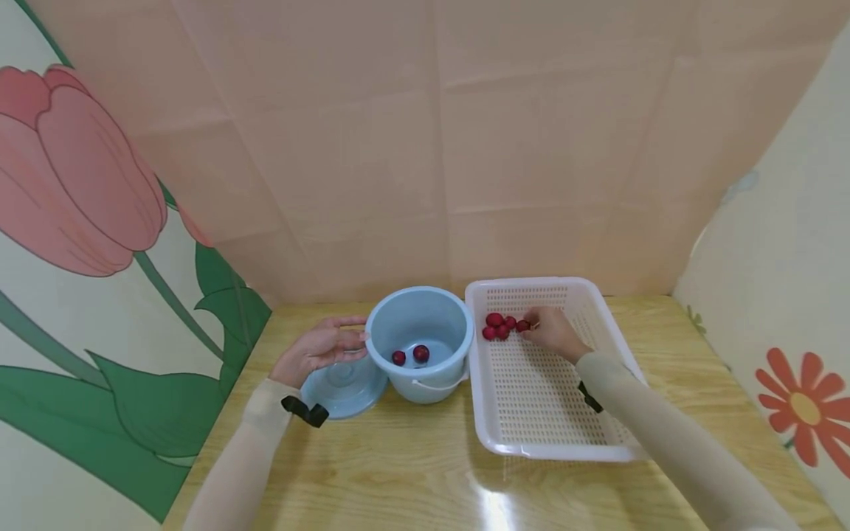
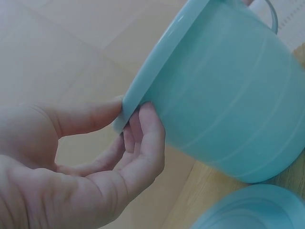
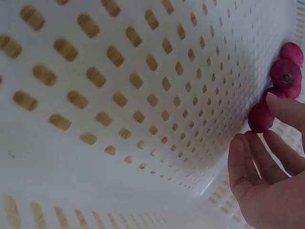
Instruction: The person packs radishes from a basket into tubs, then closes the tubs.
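Head view: left hand [image 1: 321, 345] pinches bucket rim [image 1: 420, 290]; right hand [image 1: 556, 334] (inside broad basket edges [image 1: 564, 451]) pinches a radish [image 1: 522, 325].

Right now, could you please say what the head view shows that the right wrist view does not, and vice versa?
Only the head view shows the light-blue plastic bucket with two dark red round fruits inside, the round light-blue lid, the left hand at the bucket's rim and large painted flowers.

Only the right wrist view clearly shows a small dark spot on one such fruit.

Both share the pale perforated plastic basket, the fruits in it and the right hand.
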Available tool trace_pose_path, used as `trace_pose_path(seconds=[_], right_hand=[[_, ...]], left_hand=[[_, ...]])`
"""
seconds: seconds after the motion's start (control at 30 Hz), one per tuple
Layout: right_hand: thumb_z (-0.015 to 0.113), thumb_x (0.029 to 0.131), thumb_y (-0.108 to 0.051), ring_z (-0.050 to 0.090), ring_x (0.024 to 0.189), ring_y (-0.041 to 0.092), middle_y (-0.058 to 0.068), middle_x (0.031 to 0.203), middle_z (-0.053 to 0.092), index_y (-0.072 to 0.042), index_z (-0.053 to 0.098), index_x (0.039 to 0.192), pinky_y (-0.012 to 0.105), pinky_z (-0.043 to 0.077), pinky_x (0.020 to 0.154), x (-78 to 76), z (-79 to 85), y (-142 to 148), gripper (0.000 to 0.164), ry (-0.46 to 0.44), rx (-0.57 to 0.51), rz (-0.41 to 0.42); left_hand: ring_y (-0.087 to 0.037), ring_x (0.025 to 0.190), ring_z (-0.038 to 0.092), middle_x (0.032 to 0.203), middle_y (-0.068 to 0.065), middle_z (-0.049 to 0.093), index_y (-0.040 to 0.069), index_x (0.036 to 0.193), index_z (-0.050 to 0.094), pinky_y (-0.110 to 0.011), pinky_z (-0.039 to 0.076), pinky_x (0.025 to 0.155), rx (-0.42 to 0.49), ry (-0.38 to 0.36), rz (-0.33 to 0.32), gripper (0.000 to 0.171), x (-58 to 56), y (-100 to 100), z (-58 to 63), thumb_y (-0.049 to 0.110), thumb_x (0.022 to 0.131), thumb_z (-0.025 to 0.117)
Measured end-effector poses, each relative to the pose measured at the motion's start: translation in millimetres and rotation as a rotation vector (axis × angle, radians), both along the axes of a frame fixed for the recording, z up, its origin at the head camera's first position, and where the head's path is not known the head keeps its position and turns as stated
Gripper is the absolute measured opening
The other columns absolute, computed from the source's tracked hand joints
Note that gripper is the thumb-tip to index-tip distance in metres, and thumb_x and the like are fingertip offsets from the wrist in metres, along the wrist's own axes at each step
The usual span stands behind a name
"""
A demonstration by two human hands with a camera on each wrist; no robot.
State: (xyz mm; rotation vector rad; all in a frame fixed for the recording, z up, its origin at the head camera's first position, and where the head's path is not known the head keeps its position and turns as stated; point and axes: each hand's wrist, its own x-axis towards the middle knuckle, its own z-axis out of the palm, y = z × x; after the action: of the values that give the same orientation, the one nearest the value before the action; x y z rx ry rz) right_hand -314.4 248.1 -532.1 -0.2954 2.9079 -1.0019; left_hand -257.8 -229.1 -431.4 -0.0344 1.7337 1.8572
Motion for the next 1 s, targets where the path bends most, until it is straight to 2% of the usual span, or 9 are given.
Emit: trace_pose_path(seconds=[0.23,0.5,0.67,0.83,1.0], right_hand=[[0.077,0.091,-0.012,0.069,0.103,0.037,0.028,0.114,0.073,0.010,0.069,0.121,0.054,0.058,0.093,-6.6,-7.3,2,0.038,-0.003,0.005,-0.031],[0.078,0.092,-0.011,0.070,0.100,0.033,0.022,0.111,0.076,0.004,0.074,0.117,0.048,0.059,0.085,-6.4,-7.5,3,0.030,0.021,-0.013,-0.007],[0.078,0.092,-0.013,0.069,0.093,0.028,0.020,0.104,0.077,0.003,0.075,0.111,0.045,0.059,0.082,-6.2,-8.1,5,0.025,0.023,-0.007,-0.008],[0.077,0.092,-0.011,0.068,0.087,0.027,0.019,0.097,0.077,0.004,0.075,0.105,0.042,0.058,0.077,-6.6,-2.2,4,0.020,0.070,0.009,0.017],[0.075,0.094,-0.009,0.069,0.086,0.028,0.020,0.098,0.076,0.004,0.075,0.106,0.046,0.059,0.078,-2.9,12.5,1,0.017,0.112,0.017,0.029]], left_hand=[[-0.017,0.096,0.074,0.126,-0.012,0.071,0.004,0.159,0.039,-0.033,0.064,0.092,0.057,-0.047,0.025,0.060,2.5,1,1.0,-0.002,0.103,0.061],[-0.015,0.096,0.075,0.130,-0.014,0.071,0.002,0.160,0.037,-0.030,0.064,0.089,0.051,-0.018,-0.014,0.060,0.8,2,3.4,-0.002,0.105,0.058],[-0.014,0.094,0.074,0.121,-0.012,0.073,-0.001,0.160,0.037,-0.029,0.064,0.085,0.020,-0.009,0.001,0.060,-1.0,5,1.5,-0.001,0.104,0.060],[-0.014,0.093,0.074,0.117,-0.011,0.074,-0.001,0.159,0.036,-0.028,0.064,0.082,0.030,-0.013,0.018,0.060,-0.1,5,0.4,-0.003,0.103,0.059],[-0.013,0.095,0.074,0.118,-0.010,0.074,-0.001,0.161,0.034,-0.027,0.064,0.082,0.027,0.001,0.005,0.062,-0.1,3,-0.5,-0.001,0.104,0.059]])
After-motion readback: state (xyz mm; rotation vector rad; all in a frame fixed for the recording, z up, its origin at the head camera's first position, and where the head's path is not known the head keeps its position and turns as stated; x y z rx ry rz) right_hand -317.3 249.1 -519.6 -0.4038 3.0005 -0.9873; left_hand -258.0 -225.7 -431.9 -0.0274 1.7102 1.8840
